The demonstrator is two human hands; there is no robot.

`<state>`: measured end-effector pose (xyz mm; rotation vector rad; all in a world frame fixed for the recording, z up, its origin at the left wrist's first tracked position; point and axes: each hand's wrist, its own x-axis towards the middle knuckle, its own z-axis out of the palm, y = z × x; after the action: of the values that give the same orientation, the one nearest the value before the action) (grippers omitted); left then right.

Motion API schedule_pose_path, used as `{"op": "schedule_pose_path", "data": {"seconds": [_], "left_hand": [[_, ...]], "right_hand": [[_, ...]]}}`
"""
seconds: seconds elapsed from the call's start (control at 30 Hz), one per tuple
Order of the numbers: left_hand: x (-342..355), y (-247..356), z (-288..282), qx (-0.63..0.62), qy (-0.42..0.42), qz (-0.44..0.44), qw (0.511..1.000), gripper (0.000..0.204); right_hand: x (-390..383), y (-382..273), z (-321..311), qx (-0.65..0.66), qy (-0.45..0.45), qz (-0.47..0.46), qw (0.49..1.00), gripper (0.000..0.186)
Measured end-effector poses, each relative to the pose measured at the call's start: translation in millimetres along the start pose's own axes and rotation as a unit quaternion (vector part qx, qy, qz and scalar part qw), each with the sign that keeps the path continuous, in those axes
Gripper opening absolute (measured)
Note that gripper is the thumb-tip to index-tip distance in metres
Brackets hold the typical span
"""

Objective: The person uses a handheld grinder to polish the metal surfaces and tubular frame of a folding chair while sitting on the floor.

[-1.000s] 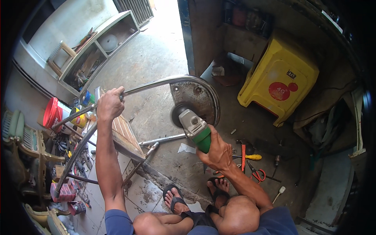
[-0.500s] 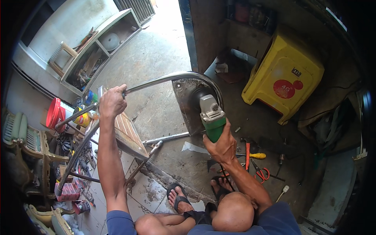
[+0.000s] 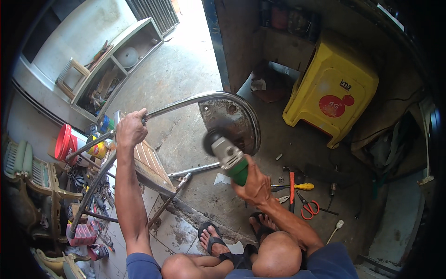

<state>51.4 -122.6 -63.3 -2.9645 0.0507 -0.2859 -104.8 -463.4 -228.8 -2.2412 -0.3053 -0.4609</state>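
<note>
My left hand (image 3: 131, 129) is closed around the bare tube of a metal chair frame (image 3: 183, 102), at its upper left part. The frame lies tipped over, with a curved tube at its far right end. A rusty, stained metal plate (image 3: 231, 115) sits inside that curve. My right hand (image 3: 256, 187) is wrapped round the green body of an angle grinder (image 3: 228, 157). The grinder's dark round disc, smeared by motion, is over the near left edge of the plate; I cannot tell whether it touches. A tan slatted panel (image 3: 151, 162) is beside my left forearm.
On the floor at right lie a hammer (image 3: 292, 188), orange-handled scissors (image 3: 310, 209), a yellow-handled screwdriver (image 3: 303, 186) and pliers. A yellow plastic stool (image 3: 346, 79) stands beyond them. Red (image 3: 66, 143) and yellow tubs, loose tools and carved furniture crowd the left side. A low shelf (image 3: 111, 69) stands far left.
My right hand has brought the angle grinder left and slightly nearer, off the plate's middle toward its near left edge, and tilted it. My left hand keeps its grip on the frame.
</note>
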Motion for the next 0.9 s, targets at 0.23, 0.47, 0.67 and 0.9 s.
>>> {"op": "schedule_pose_path", "data": {"seconds": [0.23,0.47,0.67,0.9], "left_hand": [[2,4,-3,-0.018,-0.004,-0.006,1.0,0.025],[2,3,-2,-0.034,0.0,0.011,0.999,0.025],[-3,0,-2,-0.027,0.021,0.011,0.999,0.026],[7,4,-1,-0.021,-0.016,0.011,1.0,0.019]], "right_hand": [[8,9,-2,0.041,0.059,0.127,0.989,0.091],[-4,6,-3,0.016,0.005,0.077,0.997,0.089],[1,9,-25,0.085,0.08,0.113,0.987,0.087],[-9,44,-20,0.114,0.119,0.216,0.962,0.075]]}}
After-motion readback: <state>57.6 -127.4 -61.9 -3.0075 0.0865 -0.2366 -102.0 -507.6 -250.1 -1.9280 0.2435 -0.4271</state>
